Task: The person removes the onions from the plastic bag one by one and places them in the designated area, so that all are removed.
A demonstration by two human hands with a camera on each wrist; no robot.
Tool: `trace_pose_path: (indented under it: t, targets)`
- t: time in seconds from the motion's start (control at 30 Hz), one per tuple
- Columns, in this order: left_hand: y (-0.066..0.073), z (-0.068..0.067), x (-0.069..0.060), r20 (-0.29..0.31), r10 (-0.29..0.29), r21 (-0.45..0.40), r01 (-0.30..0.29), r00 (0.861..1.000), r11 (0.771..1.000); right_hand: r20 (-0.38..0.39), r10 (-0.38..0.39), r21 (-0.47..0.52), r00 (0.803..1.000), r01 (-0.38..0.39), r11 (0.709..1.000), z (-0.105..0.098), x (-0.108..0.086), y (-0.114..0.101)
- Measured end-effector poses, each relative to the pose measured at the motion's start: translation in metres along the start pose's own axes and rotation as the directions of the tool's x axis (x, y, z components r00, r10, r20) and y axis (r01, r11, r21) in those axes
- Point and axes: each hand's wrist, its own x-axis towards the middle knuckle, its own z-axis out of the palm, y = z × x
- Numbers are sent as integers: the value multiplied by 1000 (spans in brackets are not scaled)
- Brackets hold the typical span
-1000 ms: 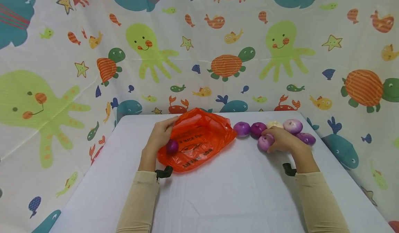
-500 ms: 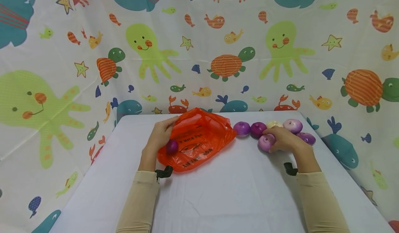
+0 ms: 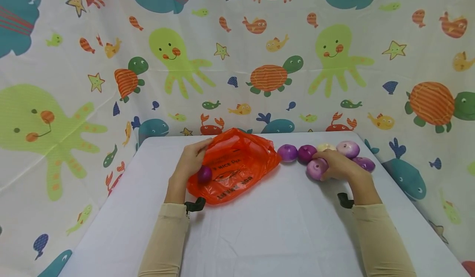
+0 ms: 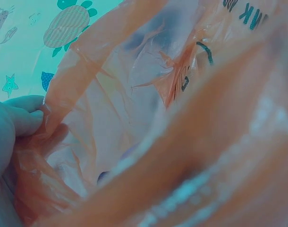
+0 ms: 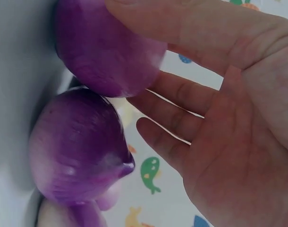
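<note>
In the head view my left hand (image 3: pixel 191 158) pinches the rim of an orange-red plastic bag (image 3: pixel 241 161) with dark printing. The left wrist view shows thumb and fingers on the bag's thin edge (image 4: pixel 63 109), its mouth spread apart. A small dark purple onion (image 3: pixel 205 174) shows at the bag's left end, close to my hand. Over on the right, my right hand (image 3: pixel 335 165) holds a light purple onion (image 3: pixel 316 169) between thumb and fingers. In the right wrist view this onion (image 5: pixel 108 52) touches or nearly touches another purple onion (image 5: pixel 80 146).
Beside the bag's right end lie a purple onion (image 3: pixel 287 153) and a darker one (image 3: pixel 306 154). Behind and right of my right hand are a pale yellow onion (image 3: pixel 326 147), a whitish-purple onion (image 3: pixel 348 149) and another purple onion (image 3: pixel 364 164). A white cloth covers the table (image 3: pixel 274 235).
My right hand has shifted very slightly to the right along with the light purple onion. My left hand and the bag look unchanged.
</note>
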Motion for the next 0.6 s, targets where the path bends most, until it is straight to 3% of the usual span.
trace_pose_path:
  t: [0.33, 0.6]
  targets:
    - [-2, -1, 1, -11, 21, 19, -20, 1000, 1000, -64, -94, 28, 994, 96, 995, -14, -9, -3]
    - [-2, -1, 1, -7, 16, 14, -16, 1000, 1000, -195, -194, 0, 962, 197, 980, -6, 4, -21]
